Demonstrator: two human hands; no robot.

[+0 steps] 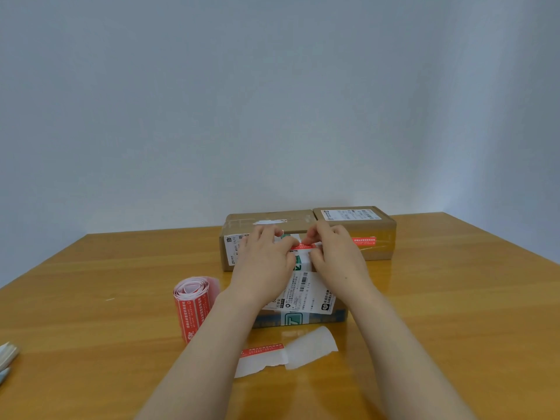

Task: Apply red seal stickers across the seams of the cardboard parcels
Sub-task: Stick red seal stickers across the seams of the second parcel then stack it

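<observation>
Sticker [304,245] between left hand [263,263], right hand [337,259]

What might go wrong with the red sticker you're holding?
1. The sticker is held between the left hand and right hand; it might fold onto itself or go down crooked.
2. Both hands hide the parcel top there, so it may land in the wrong spot.
3. The roll stands on end by the left forearm; a nudge might topple it.

Near parcel [306,298] labelled, green-taped, lying flat; red sticker [303,246] at its 12 o'clock edge. At 12: left brown parcel [269,221], right brown parcel [385,237] with front red seal [363,241]. Sticker roll [192,304] at 9.
</observation>
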